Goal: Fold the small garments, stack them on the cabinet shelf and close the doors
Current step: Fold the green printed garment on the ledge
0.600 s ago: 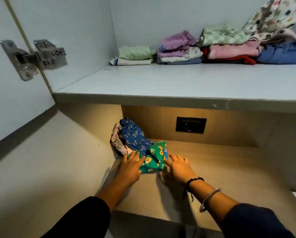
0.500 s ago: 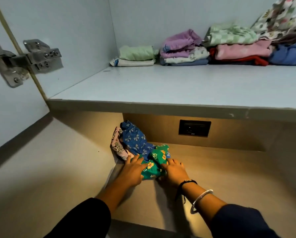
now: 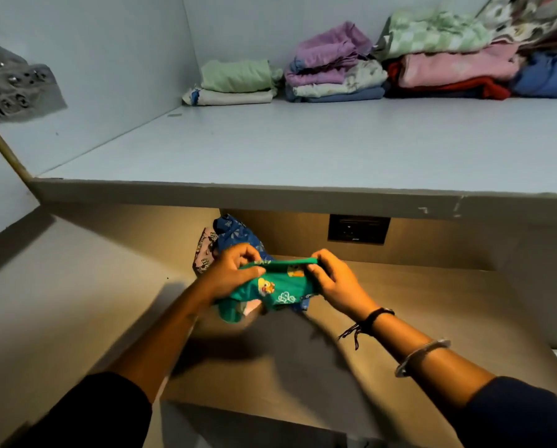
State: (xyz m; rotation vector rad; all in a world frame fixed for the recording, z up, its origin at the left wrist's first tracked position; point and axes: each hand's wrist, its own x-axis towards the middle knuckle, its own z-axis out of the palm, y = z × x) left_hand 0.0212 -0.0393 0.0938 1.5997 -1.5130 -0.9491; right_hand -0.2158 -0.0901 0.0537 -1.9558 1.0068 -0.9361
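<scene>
A small green garment (image 3: pixel 272 287) with cartoon prints hangs stretched between both hands above the lower wooden surface (image 3: pixel 384 334). My left hand (image 3: pixel 230 273) pinches its waistband at the left end, and my right hand (image 3: pixel 332 279) grips the right end. Behind them, a blue patterned garment (image 3: pixel 235 232) and a pink printed one (image 3: pixel 204 250) lie bunched in the back left corner. Folded garments sit in stacks at the back of the pale cabinet shelf (image 3: pixel 303 150): a green stack (image 3: pixel 238 80), a purple stack (image 3: pixel 332 64) and a pink and red stack (image 3: pixel 448 72).
A metal door hinge (image 3: pixel 15 82) juts in at the upper left, on the open cabinet door. A dark wall socket (image 3: pixel 358 228) sits under the shelf edge. A blue folded item (image 3: pixel 548 76) lies at the far right of the shelf.
Both hands were resting on the green garment as it lay on the lower surface; they have now picked it up and pulled it taut between them.
</scene>
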